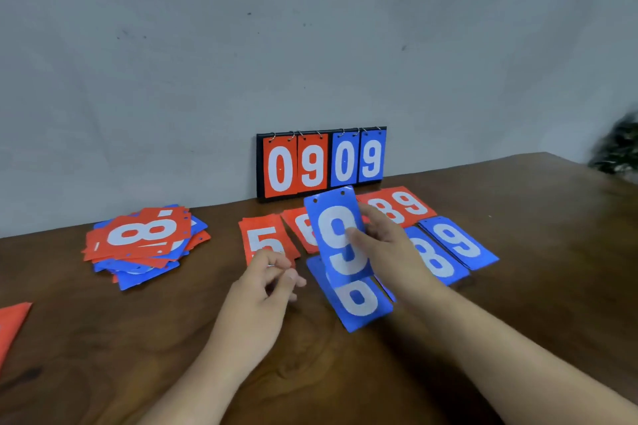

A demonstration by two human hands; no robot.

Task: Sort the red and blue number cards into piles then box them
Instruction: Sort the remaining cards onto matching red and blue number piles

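A plain grey wall backs a dark brown wooden table with a glossy, grained top. A small black flip scoreboard stands against the wall. Its cards hang from metal rings: two red, then two blue, reading 0 9 0 9.

The number cards are thin, flat rectangles with large white digits and two punched holes along one short edge. On the left lies a loose, fanned pile of mixed cards, red and blue, with a red 8 on top. In front of the scoreboard a row of red cards lies flat: a red 5, a red 6 partly hidden, a red 8 and a red 9. Nearer on the right lie a blue 8 and a blue 9.

The right hand pinches a blue 9 card by its right edge, thumb across the face, and holds it tilted up off the table. Its lower end overlaps another blue card lying flat, whose digit is partly covered.

The left hand is at the near edge of the red 5, fingers loosely curled with nothing visible in them.

A red sheet shows at the left edge.
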